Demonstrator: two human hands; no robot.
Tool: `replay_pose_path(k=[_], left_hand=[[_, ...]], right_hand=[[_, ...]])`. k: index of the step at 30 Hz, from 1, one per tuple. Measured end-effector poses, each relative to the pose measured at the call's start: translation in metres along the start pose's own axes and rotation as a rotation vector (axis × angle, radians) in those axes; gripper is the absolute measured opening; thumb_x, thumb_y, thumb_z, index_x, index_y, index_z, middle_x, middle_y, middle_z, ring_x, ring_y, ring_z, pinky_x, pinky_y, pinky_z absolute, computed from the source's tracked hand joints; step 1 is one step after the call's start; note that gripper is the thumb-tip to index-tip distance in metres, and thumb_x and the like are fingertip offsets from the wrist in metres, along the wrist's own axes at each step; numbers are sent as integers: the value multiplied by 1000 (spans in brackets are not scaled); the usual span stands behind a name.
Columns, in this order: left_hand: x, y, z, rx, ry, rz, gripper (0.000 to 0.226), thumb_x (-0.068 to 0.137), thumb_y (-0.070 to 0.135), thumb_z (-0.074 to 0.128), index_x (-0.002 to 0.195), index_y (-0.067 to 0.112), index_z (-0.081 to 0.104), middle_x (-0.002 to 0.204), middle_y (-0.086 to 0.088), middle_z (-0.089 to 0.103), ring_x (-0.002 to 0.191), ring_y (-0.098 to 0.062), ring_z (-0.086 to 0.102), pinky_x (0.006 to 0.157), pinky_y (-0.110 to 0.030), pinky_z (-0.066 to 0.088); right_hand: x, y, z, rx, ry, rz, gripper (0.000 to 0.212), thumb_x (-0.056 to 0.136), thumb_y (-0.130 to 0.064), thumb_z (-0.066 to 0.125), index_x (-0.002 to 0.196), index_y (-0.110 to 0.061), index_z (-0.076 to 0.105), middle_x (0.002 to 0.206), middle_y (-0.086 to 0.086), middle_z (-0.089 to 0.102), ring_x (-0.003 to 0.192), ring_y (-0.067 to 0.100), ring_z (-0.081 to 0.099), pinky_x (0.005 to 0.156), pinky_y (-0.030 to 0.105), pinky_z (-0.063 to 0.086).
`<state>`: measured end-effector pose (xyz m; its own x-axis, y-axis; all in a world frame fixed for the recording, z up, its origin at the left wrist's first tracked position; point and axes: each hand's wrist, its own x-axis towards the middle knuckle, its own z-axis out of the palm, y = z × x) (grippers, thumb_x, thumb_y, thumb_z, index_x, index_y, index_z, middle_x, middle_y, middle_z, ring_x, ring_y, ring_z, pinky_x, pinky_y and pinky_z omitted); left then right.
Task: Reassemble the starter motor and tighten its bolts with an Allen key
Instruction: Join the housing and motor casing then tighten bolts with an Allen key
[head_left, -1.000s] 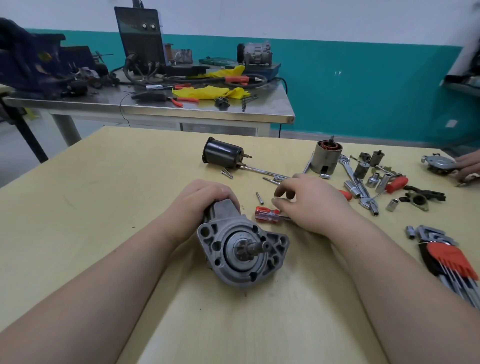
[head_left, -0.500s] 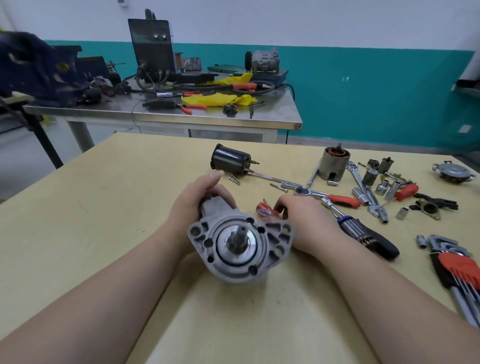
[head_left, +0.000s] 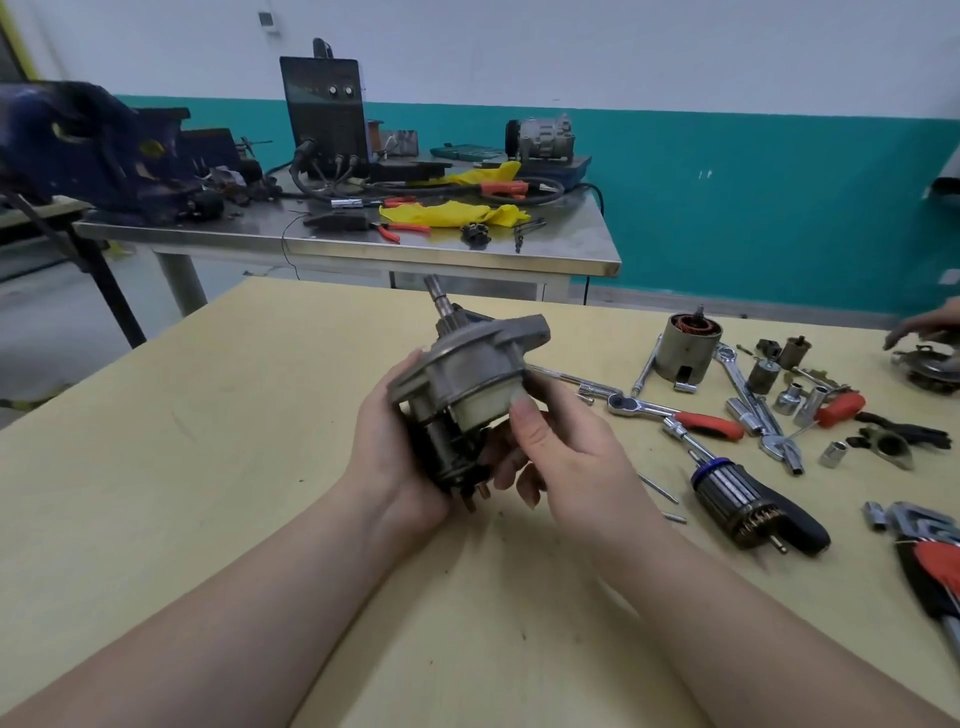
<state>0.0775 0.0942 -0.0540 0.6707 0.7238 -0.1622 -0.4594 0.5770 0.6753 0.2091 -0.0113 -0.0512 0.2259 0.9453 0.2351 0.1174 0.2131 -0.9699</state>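
Starter motor housing (head_left: 470, 382), lifted clear of the bench (head_left: 208, 467) and turned since half a second ago, when it lay on its side between both hands with its shaft end facing the camera. The shaft (head_left: 435, 296) now points toward 12 o'clock, and the solenoid end with its terminals hangs toward 6 o'clock. The left hand (head_left: 387, 447) grips the body from 9 o'clock, fingers curled round it. The right hand (head_left: 561, 452) holds it from 3 o'clock, thumb pressed on the pale cap. The small red screwdriver seen by the right hand earlier is no longer in view. Field casing (head_left: 687, 349), armature (head_left: 748, 501) and Allen key set (head_left: 935, 566) lie untouched between 2 and 4 o'clock. The lift probably serves inspection or orientation before the remaining parts are fitted; bolt tightening is not yet begun.
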Motion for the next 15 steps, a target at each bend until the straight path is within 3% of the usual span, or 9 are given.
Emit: replay_pose_path(k=[4,6,8,10,12,15], left_hand=[[2,-3,3,15,-3,-2,41,88,46,61,100,9,76,89,-18,66,67,-33,56,64,-40,43],[2,-2,3,9,22,-8,42,87,46,62,103,11,79,95,-18,69,80,-36,60,68,-41,47],[2,-2,1,-39,59,-29,43,84,45,66,102,10,82,97,-16,73,89,-36,65,74,-42,54],[2,0,-1,-132,88,-56,42,84,44,69,95,7,83,93,-13,73,80,-34,69,75,-40,60],[0,2,-3,-229,41,-71,44,88,41,67,99,1,82,97,-17,73,78,-35,73,77,-43,62],[-2,7,-3,-274,-66,-23,52,91,42,66,124,2,75,118,-23,73,99,-39,74,97,-56,59]], right_hand=[[-1,4,0,-33,36,-5,48,92,-70,55,130,-42,60,76,4,72,63,13,58,59,21,45],[-1,5,0,-70,26,-21,52,90,-75,56,133,-46,60,74,1,69,64,11,57,62,26,44],[-2,5,1,-114,42,-61,54,86,-83,57,133,-56,59,74,11,62,66,12,55,64,37,44],[-3,6,1,-157,96,-101,54,81,-91,53,127,-64,58,76,12,60,69,14,55,70,49,48],[-2,8,-1,-216,150,-114,51,81,-93,52,124,-66,56,85,-2,67,80,12,64,80,50,53],[-3,13,5,-414,129,-89,63,82,-80,62,139,-56,52,117,-19,67,107,5,64,93,37,55]])
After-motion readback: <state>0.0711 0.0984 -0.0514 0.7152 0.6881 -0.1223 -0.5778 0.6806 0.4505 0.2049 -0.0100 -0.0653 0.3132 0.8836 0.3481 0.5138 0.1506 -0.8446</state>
